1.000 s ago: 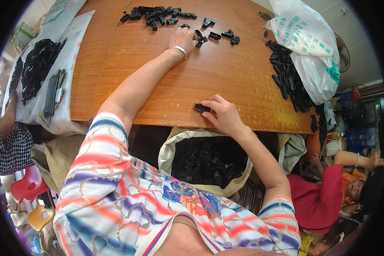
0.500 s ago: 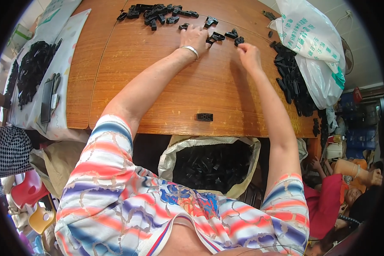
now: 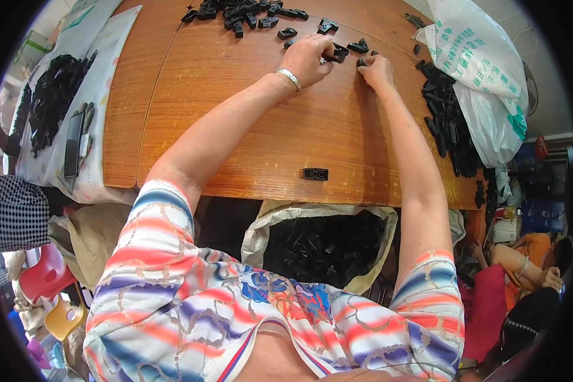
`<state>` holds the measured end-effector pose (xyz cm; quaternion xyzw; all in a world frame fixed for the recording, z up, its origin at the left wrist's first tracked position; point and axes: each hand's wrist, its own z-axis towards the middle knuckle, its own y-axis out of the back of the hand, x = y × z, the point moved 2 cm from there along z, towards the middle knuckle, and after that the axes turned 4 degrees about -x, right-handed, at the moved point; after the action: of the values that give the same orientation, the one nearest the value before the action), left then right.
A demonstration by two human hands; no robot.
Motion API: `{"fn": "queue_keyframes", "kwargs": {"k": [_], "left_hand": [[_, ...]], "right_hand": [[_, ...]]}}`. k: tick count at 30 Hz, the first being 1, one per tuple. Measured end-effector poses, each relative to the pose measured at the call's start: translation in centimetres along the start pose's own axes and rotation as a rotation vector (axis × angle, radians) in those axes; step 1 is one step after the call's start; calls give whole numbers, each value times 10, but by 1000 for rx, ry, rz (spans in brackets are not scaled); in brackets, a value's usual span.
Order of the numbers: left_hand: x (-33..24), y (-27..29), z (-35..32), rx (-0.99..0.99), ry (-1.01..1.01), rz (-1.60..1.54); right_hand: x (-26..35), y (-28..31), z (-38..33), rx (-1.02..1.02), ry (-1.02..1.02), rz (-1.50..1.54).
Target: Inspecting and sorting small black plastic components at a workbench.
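Note:
Both my arms reach over the brown wooden table. My left hand (image 3: pixel 307 62), with a silver bracelet at its wrist, is closed, thumb and fingers on a black plastic part (image 3: pixel 339 53). Just to its right, my right hand (image 3: pixel 378 72) pinches a small black plastic piece (image 3: pixel 361 63); its fingers partly cover it. Beyond the hands lie further loose black parts, among them one (image 3: pixel 327 26) past the left hand and one (image 3: pixel 359 46) between and beyond both hands. A single black block (image 3: pixel 315 174) rests near the table's front edge.
A heap of black parts (image 3: pixel 239 14) lies at the far left of the table (image 3: pixel 248 153). Long black pieces (image 3: pixel 449 121) pile up along the right edge by a white plastic bag (image 3: pixel 481 70). Below the front edge an opened sack (image 3: pixel 256 239) holds black parts. People sit at lower right.
My left hand has moved slightly right and closed on a black part. My right hand has come up to a small piece and pinches it. The whole view has shifted a little.

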<state>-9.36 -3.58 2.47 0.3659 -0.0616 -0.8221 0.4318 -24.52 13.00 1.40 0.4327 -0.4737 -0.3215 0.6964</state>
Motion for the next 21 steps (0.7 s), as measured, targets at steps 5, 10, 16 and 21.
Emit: {"fn": "queue_keyframes", "kwargs": {"k": [5, 10, 16, 21], "left_hand": [[-26, 9, -34, 426, -96, 81], [-40, 23, -65, 516, -88, 146], [-38, 28, -73, 459, 26, 115], [-58, 22, -81, 350, 197, 142]], "right_hand": [[-11, 5, -57, 297, -66, 331], [13, 36, -135, 388, -96, 427], [12, 34, -165, 273, -25, 640], [11, 32, -165, 118, 70, 652]]}}
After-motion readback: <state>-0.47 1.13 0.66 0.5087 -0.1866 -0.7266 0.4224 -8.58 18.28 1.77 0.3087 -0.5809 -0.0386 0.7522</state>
